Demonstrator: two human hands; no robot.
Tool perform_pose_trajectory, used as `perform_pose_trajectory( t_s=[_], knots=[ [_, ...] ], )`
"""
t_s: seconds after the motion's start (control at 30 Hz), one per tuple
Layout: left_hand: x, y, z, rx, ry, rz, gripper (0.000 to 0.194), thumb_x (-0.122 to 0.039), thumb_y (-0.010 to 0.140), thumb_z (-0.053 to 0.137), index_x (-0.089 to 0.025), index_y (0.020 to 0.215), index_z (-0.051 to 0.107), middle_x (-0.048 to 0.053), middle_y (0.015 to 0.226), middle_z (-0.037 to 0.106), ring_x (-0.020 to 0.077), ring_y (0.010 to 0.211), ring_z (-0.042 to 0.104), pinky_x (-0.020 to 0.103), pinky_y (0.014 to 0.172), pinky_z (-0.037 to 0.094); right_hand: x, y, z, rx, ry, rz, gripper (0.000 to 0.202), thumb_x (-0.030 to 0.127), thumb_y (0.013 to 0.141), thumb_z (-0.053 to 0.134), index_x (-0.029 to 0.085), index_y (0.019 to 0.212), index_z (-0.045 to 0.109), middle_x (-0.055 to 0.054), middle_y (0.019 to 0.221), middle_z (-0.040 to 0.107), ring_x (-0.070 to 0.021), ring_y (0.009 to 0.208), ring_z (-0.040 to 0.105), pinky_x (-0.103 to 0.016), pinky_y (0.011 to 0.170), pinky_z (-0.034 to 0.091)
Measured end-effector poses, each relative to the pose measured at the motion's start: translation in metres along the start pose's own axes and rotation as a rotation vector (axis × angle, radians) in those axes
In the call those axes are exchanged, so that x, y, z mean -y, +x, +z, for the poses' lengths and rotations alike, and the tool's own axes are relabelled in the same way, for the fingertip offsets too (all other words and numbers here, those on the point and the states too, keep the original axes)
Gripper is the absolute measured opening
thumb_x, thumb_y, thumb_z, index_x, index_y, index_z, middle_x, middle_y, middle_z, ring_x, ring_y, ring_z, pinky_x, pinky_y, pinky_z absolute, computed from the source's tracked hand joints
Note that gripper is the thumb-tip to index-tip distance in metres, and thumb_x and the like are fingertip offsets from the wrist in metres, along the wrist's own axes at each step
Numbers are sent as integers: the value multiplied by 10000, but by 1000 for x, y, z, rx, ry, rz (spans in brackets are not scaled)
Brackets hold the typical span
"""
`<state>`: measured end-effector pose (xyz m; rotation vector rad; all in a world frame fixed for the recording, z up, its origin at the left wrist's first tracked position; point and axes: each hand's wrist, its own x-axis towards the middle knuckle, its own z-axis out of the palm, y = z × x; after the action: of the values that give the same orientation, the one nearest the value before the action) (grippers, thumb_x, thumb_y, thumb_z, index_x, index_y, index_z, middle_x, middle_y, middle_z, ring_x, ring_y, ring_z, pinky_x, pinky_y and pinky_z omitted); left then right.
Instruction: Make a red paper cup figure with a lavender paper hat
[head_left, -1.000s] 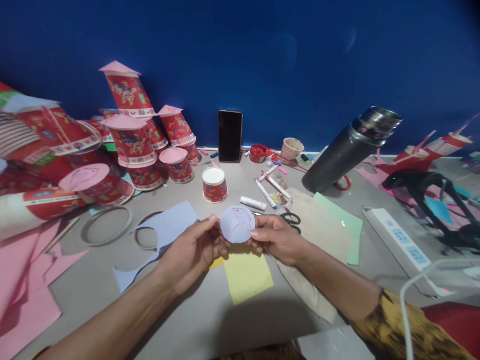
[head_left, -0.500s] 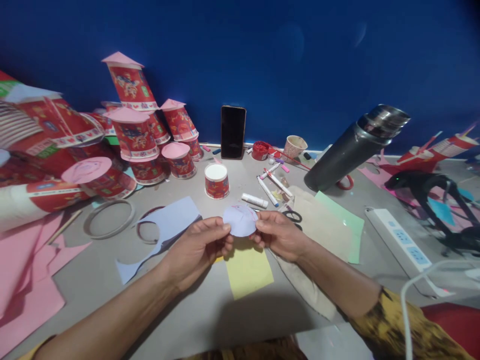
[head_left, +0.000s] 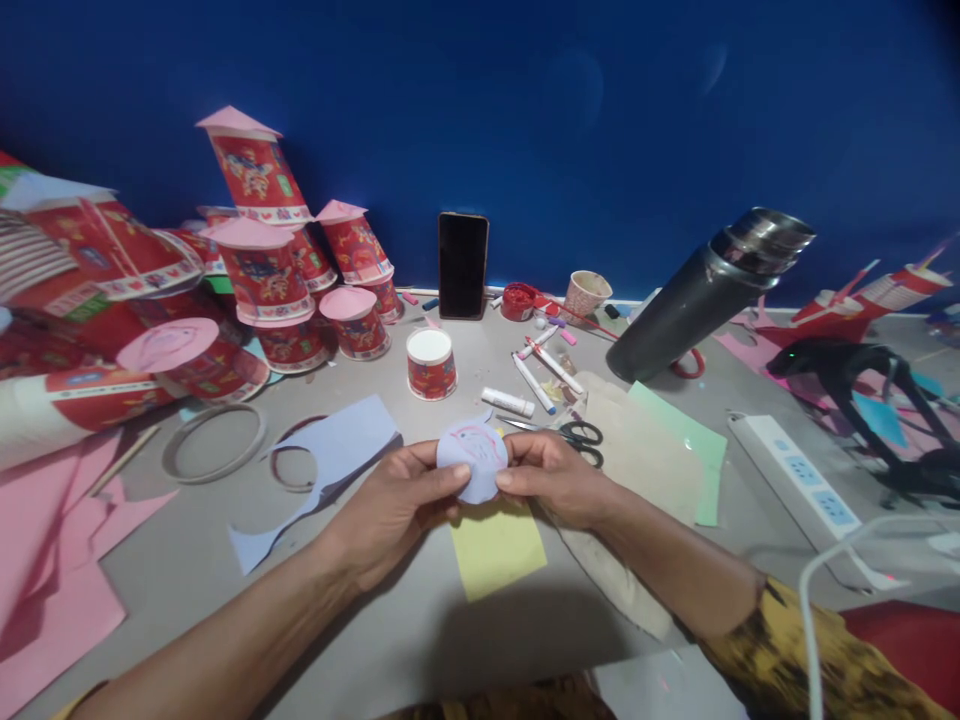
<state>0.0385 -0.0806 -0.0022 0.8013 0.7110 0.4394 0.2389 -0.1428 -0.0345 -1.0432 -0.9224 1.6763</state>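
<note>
A small round lilac paper disc (head_left: 474,455) with a pink drawing on it is pinched between my two hands above the table. My left hand (head_left: 409,490) grips its left edge, thumb on top. On the opposite edge, my right hand (head_left: 559,475) does the same. Under the disc lies a yellow paper square (head_left: 499,555). Just beyond my right hand are black-handled scissors (head_left: 581,435), their blades partly behind the fingers. A red paper cup (head_left: 431,368) stands upside down beyond the disc, beside a white glue stick (head_left: 508,402). Cut lilac paper (head_left: 352,440) lies left of my left hand.
Stacked red cups with pink paper tops (head_left: 266,280) fill the left. A phone (head_left: 463,265) leans on the blue wall. Several markers (head_left: 536,383), a dark flask (head_left: 697,300), green paper (head_left: 697,450) and a power strip (head_left: 802,490) are to the right. Pink paper (head_left: 52,560) lies front left.
The disc has been tilted up so its drawing faces me more fully, and it has shifted slightly left and down with both hands. More of the scissors now shows.
</note>
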Motion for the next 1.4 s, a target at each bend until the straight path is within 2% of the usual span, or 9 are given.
perform_pose_trajectory(
  t_s=[0.17,0.27,0.33,0.47,0.6,0.8,0.93,1.1,1.4],
  knots=[
    [3,1,-1,-29,-32,-5,354,-334,648,958,-123,901,829,80,778,756,144,694,616,243,684,501,2,-1,0,10,-28,5,468,535,688,906,146,776,661,48,584,557,-71,526,429,-216,524,280],
    [2,0,0,-18,-43,-8,382,-346,661,954,-132,948,822,91,854,767,167,761,648,270,763,536,1,-3,5,-31,-69,-44,450,541,716,874,161,785,643,24,652,599,-100,577,500,-234,574,374],
    [1,-1,1,-3,-68,14,392,-388,720,917,-146,1007,806,90,915,763,166,779,656,269,767,551,1,-5,8,-147,-220,-184,355,495,808,800,180,805,638,-10,739,646,-141,655,566,-277,636,443],
    [-2,-2,0,62,-201,-49,441,-525,856,762,-138,1067,770,159,1043,763,273,966,719,360,833,596,4,-9,10,-394,-923,-725,130,247,910,661,211,787,637,-63,858,700,-201,806,611,-356,769,481],
    [-3,0,-2,149,-329,-169,572,-620,921,623,-89,1096,742,241,1142,751,343,1044,736,445,859,618,10,-11,6,-315,-1305,-967,120,120,920,608,214,892,678,-82,986,720,-211,892,617,-369,821,493],
    [-6,2,0,14,-358,-155,515,-526,1001,535,-69,1148,720,234,1139,764,319,954,764,480,831,650,11,-8,2,-177,-1282,-1006,311,37,851,533,214,1055,687,-91,1058,720,-223,950,634,-386,850,528],
    [-9,1,2,-33,-361,-167,532,-507,1017,484,-45,1168,700,289,1202,734,403,1065,744,505,812,653,20,-7,-12,-496,-1244,-948,287,64,862,532,206,1054,691,-93,1009,731,-239,948,654,-389,839,523],
    [-8,0,2,-76,-307,-160,527,-484,1013,493,-28,1156,716,312,1195,733,420,1094,735,518,869,641,39,-6,-50,-873,-1190,-653,113,221,882,600,205,918,706,-67,894,730,-221,819,656,-350,793,492],
    [-11,0,6,-229,-232,-138,451,-389,1014,516,-18,1185,708,318,1199,733,422,1097,739,578,922,619,45,3,-73,-950,-1385,-316,101,263,897,638,209,923,720,-72,947,735,-242,920,634,-330,794,430]
  ],
)
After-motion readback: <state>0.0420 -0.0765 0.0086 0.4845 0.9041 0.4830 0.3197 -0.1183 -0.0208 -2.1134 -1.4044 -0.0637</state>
